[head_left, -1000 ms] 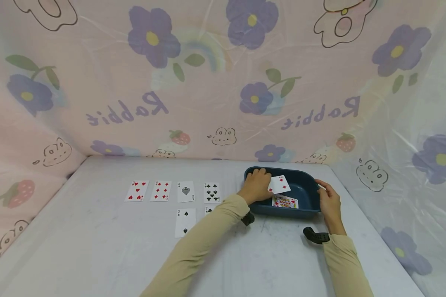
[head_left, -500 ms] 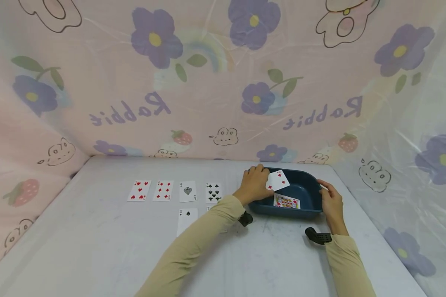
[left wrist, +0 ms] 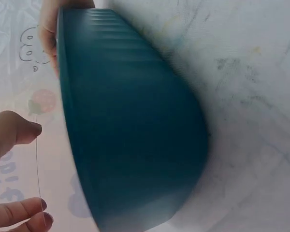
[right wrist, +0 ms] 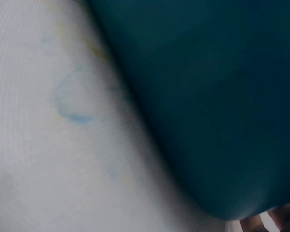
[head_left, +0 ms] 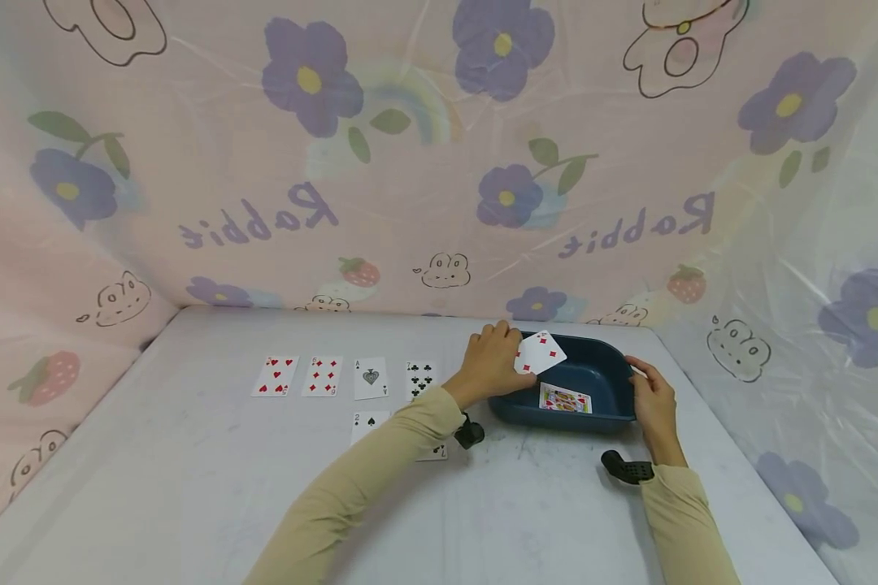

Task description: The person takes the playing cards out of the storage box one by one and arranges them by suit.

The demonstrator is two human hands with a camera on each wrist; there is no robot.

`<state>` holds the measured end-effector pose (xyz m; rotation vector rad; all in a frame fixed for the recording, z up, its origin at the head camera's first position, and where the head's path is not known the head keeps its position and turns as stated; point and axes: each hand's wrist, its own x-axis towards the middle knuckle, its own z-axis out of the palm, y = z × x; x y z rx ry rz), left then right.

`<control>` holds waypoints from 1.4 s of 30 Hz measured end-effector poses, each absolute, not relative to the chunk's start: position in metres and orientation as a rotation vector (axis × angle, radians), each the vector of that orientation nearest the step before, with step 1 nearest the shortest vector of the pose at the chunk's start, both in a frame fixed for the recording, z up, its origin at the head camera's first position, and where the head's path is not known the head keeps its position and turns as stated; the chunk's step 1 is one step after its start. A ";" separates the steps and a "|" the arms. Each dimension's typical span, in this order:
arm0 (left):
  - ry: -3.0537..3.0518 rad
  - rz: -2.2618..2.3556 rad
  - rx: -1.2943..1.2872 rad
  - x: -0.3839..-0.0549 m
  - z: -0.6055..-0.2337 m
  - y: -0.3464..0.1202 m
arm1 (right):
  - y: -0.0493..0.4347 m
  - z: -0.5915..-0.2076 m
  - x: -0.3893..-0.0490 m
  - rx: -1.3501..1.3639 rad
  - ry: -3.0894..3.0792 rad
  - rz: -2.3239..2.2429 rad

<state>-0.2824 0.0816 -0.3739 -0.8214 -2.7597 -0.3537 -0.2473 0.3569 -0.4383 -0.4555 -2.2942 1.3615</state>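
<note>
In the head view my left hand [head_left: 486, 361] pinches a playing card [head_left: 543, 355], a diamonds card, by its left side above the left end of a dark blue bin [head_left: 601, 370]. Edge-on in the left wrist view, the card [left wrist: 37, 169] is a thin line between thumb and fingertips, above the bin's rim. My right hand [head_left: 654, 406] grips the right end of the bin, fingers over the rim. Inside the bin lies a face card [head_left: 566, 399], face up. The bin's outer wall [right wrist: 208, 96] fills much of the right wrist view.
Left of the bin, face-up cards lie in rows: a hearts card [head_left: 275, 376], six of diamonds [head_left: 322, 377], ace of spades [head_left: 370, 379], seven of clubs [head_left: 420, 375]. Nearer are a two of spades [head_left: 368, 422] and another card [head_left: 433, 452], both partly covered by the left sleeve.
My left hand has shifted left and slightly up with the diamonds card, which has turned and moved away from the face card. The right hand keeps its grip on the bin.
</note>
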 end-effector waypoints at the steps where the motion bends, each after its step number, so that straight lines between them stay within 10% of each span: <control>1: -2.757 -0.360 -0.823 -0.281 -0.373 0.080 | 0.357 -0.439 -0.248 -0.457 -2.291 1.361; 42: -2.729 -0.717 -0.512 -0.230 -0.375 -0.070 | 0.355 -0.436 -0.245 -0.475 -2.318 1.322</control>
